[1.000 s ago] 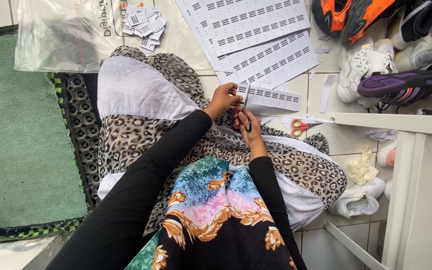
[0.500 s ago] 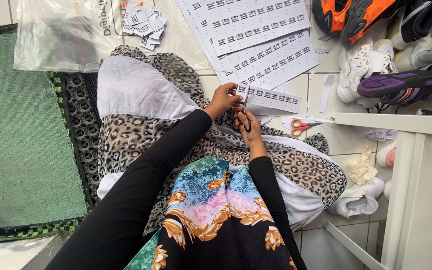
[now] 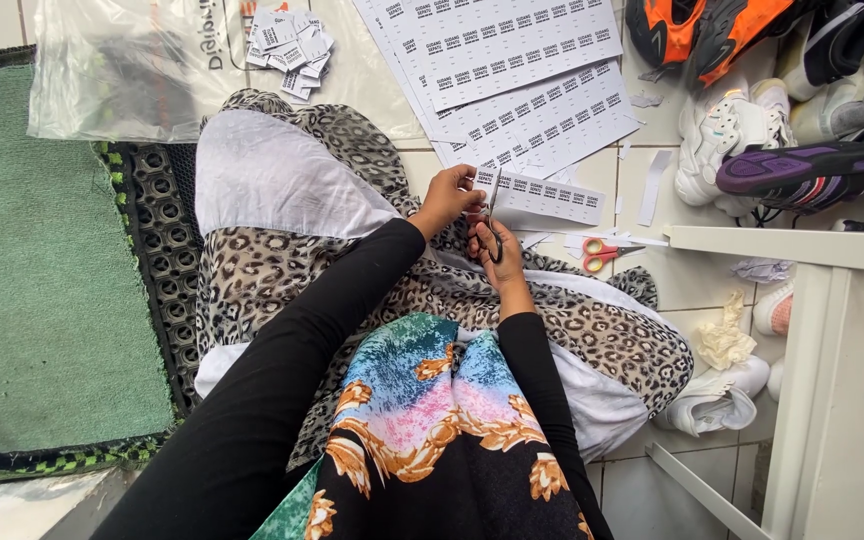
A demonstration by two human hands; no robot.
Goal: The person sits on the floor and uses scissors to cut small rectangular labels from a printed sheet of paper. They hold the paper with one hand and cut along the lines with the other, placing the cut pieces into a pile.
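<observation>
The strip of printed labels (image 3: 542, 196) is thin paper, light and floppy, and looks easy to crease or tear; it is best pinched at its near end, close to the cut. The left hand (image 3: 449, 196) does so, fingertips closed on that end. Just below, the right hand (image 3: 497, 250) has its fingers through dark scissors (image 3: 493, 222), blades at the paper; how far open, I cannot tell. Beyond the fingers lie uncut label sheets (image 3: 512, 70); right of them, red-handled scissors (image 3: 600, 253) on the tiled floor (image 3: 697, 280).

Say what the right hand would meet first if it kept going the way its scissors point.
Probably the paper strip that the left hand holds: the right hand aims the scissors up at its near edge. Depth is unclear.
</observation>
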